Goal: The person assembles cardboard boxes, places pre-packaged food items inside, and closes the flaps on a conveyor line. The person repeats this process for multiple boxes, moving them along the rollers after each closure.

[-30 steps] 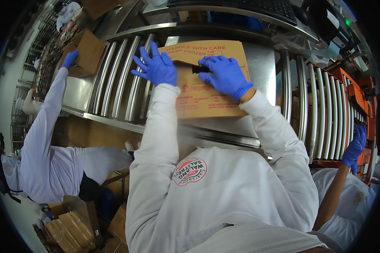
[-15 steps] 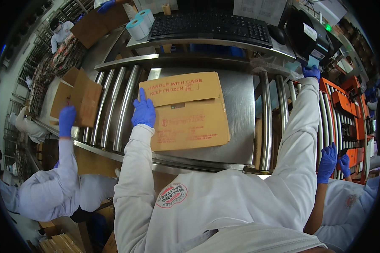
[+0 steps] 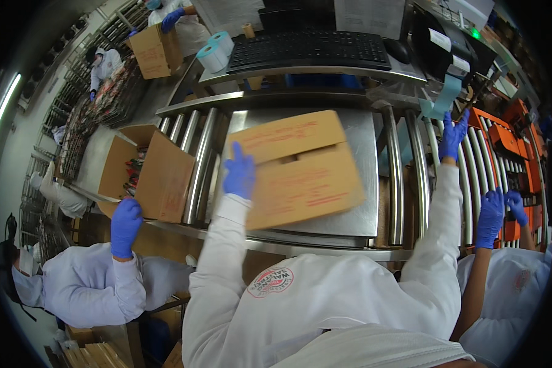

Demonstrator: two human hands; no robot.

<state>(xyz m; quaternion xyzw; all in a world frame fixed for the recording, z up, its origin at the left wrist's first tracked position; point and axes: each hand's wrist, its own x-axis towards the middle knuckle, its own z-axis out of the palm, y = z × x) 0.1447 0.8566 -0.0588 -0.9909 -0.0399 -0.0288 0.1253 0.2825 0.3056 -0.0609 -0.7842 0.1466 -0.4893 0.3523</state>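
My gloved left hand (image 3: 239, 172), somewhat blurred, rests on the left side of a cardboard box (image 3: 300, 181) with its fingers stretched out. The box has red print and folded-over top flaps, and sits askew on a steel plate (image 3: 362, 224) between rollers. At the right, my right hand (image 3: 452, 136) is raised with fingers apart, close below a pale blue label strip (image 3: 448, 92) hanging from a black printer (image 3: 441, 55). Whether its fingertips touch the strip is hard to tell.
A co-worker's gloved hand (image 3: 126, 224) is beside an open filled box (image 3: 165, 190) at left. Another worker's hands (image 3: 490, 214) are by orange-framed rollers (image 3: 506, 141) at right. A keyboard (image 3: 306, 50) and label rolls (image 3: 211, 55) occupy the shelf; another box (image 3: 150, 52) is behind.
My right hand left the box flap for the printer side. The box has turned anticlockwise and shifted right with my left hand on it. The co-worker's box at left has moved toward me.
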